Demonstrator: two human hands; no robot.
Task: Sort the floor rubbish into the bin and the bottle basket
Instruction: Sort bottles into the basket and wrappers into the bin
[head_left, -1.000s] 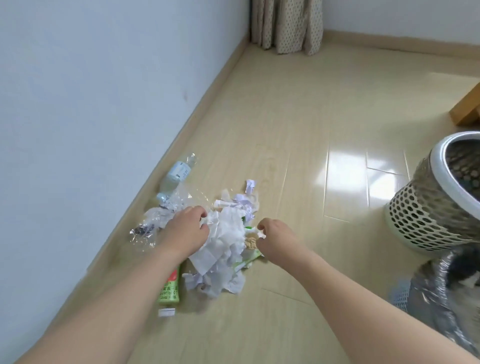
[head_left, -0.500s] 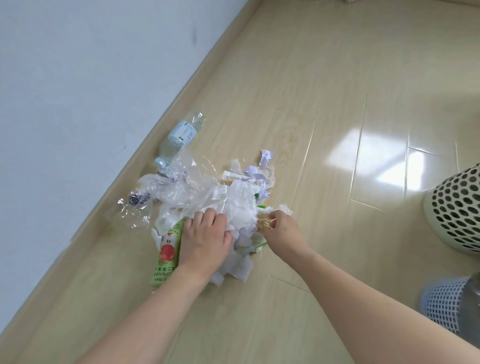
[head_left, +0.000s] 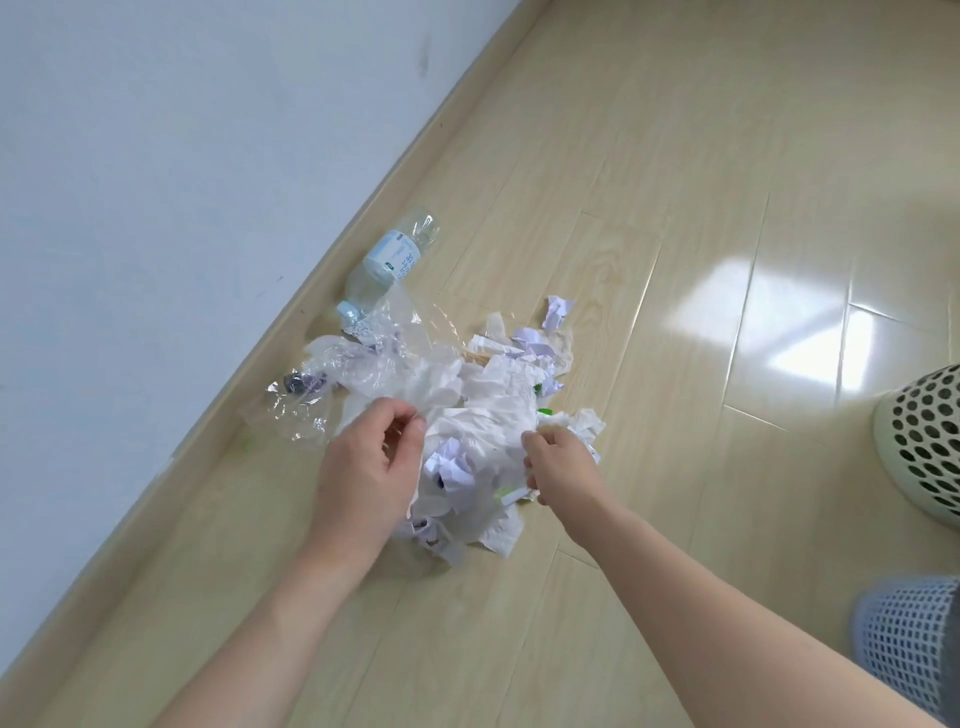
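Below, both hands curl over one floor pile of crumpled tissue (head_left: 488, 415), left hand (head_left: 363, 467) fingers pinched together, right hand (head_left: 561, 467) fingers clutching scraps, beside one clear bottle (head_left: 384, 265) and two baskets.

Home room: pale wood-plank floor (head_left: 649, 218), skirting board (head_left: 322, 291), painted wall (head_left: 156, 156), perforated baskets.

I see a heap of crumpled white tissue (head_left: 488, 415) and paper scraps on the floor, with clear plastic wrap (head_left: 363, 364) along its left edge. A clear plastic bottle (head_left: 389, 265) lies on its side beside the skirting. At the right edge stand a cream perforated basket (head_left: 924, 447) and a grey mesh bin (head_left: 909, 639).
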